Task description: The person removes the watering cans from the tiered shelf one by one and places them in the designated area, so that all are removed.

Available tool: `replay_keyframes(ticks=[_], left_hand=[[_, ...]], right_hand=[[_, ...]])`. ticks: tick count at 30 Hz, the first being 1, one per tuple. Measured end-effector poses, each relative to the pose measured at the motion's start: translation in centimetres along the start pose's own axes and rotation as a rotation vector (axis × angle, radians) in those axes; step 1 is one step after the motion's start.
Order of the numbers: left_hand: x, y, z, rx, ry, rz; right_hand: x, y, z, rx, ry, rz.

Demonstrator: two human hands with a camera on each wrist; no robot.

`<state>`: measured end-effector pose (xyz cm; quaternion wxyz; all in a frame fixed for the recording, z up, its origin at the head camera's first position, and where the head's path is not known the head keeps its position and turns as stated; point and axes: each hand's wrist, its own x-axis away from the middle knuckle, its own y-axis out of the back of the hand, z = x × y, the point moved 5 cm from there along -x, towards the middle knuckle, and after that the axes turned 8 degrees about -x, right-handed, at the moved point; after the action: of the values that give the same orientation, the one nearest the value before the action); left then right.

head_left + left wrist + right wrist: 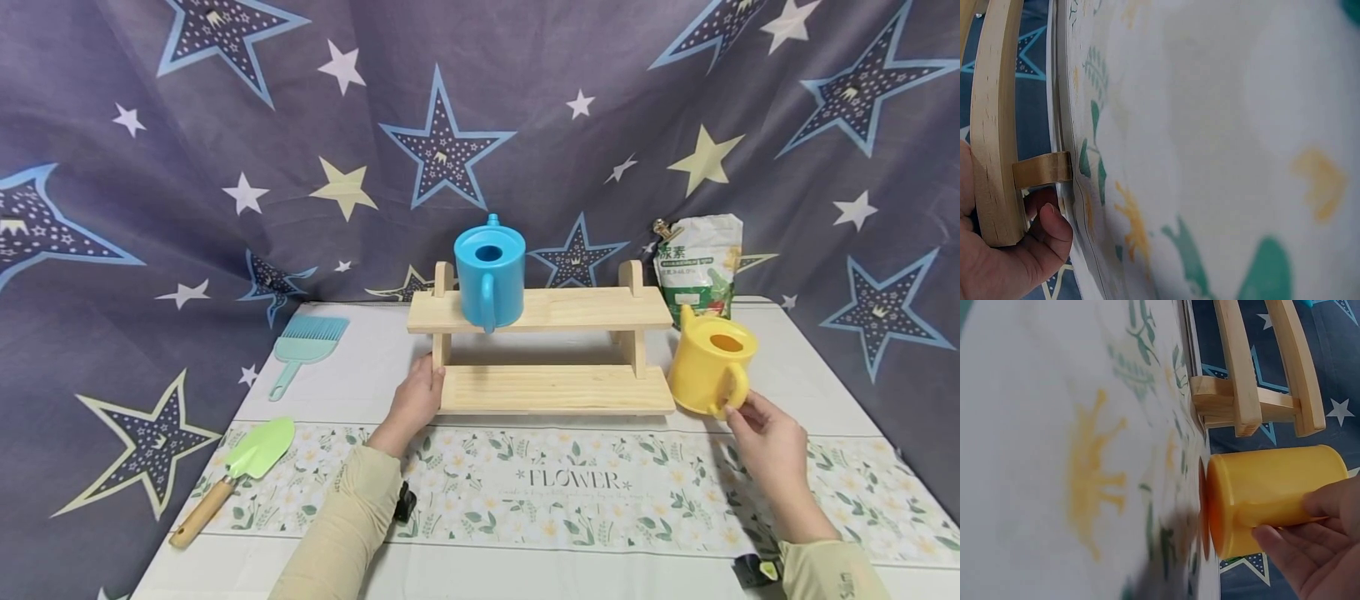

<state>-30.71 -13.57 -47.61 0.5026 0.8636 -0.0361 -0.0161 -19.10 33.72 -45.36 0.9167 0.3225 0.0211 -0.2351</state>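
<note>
Two tools, a green-bladed hand trowel (258,450) and a blue-green bristle brush (300,346), lie at the left side of the table (783,367), apart from the left hand (416,396); disturbance of either appears unlikely. Next right, a two-tier wooden stand (555,390) is upright. Hazard: a pull or lift at its left end could tilt it. The blue watering can (474,292) is upright on the upper board (592,308), toward the left end and close to the front edge, handle facing the person. No fastening is visible, so a tilt or jolt could slide it off.

The yellow watering can (697,367) is just beside the stand's right end, in front of the fertilizer bag (701,250). Hazard: a sideways swing could strike the stand. A backward push could drive the spout into the bag; whether these touch cannot be determined. A low fingertip hold may also let the can pivot or slip if raised.

Left hand: closed around the left end of the lower board (510,390), with at least one digit curled beneath it. Right hand (768,442): partly closed, pinching the lower part of the yellow can's handle between thumb and fingers. Whether the can's base bears fully on the table cannot be determined.
</note>
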Motion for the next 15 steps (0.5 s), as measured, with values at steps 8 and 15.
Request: replay_keyframes(ticks=[8, 15], left_hand=[[0.02, 0.02, 0.06, -0.005, -0.002, -0.003], [0.01, 0.09, -0.09, 0.000, -0.009, -0.008]], right_hand=[[0.36, -0.03, 0.07, 0.008, -0.014, 0.047], [0.53, 0.07, 0.09, 0.011, -0.005, 0.070]])
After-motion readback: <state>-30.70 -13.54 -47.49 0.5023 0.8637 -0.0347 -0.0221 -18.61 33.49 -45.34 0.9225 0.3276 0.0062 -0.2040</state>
